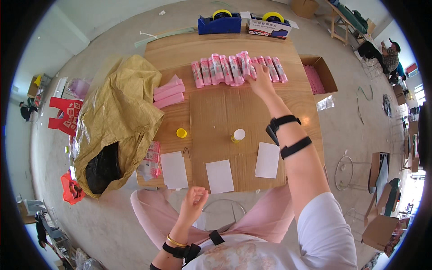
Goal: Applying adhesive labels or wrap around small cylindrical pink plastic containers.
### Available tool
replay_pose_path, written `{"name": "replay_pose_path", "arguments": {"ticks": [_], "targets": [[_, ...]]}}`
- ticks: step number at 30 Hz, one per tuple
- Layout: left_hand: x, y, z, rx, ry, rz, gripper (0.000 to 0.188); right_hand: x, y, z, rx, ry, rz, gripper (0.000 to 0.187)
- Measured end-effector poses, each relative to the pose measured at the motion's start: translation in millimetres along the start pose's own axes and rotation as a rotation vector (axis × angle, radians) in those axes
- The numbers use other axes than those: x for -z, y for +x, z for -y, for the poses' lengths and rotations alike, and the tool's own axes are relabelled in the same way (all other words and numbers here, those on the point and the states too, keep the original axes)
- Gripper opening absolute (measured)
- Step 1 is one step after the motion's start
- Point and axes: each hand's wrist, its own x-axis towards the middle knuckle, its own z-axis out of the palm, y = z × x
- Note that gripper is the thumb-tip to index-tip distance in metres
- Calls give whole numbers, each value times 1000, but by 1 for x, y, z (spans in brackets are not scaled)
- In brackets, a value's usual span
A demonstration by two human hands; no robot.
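Observation:
A row of pink printed rolls (225, 68) lies across the far part of the wooden table (168, 49), with a few stacked on top. My right arm is stretched out over the table. At the right half of the row, my right hand (262, 83) has its thumb and fingers around a pink roll (254, 69), partly hidden by the fingers. My left hand (194, 201) hovers over my lap at the near edge, fingers loosely bent and nothing in them. Closest to it are stacks of white paper (174, 170) and a white paper sheet (220, 176).
Plain pink rolls (169, 96) lie beside a large tan woven sack (119, 96) at left. A yellow-and-white container (238, 135) and yellow cap (181, 132) stand mid-table. Tape dispensers (219, 23) sit at the far edge. A cardboard box (325, 72) adjoins the right side.

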Motion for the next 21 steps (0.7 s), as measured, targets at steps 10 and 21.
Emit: {"name": "replay_pose_path", "arguments": {"ticks": [10,21], "targets": [[-6,12,-15,386,-439,117,33,100,-209,52,-243,452,357,12],[-10,3,-8,329,-387,24,36,120,-290,31,-408,519,129,16]]}}
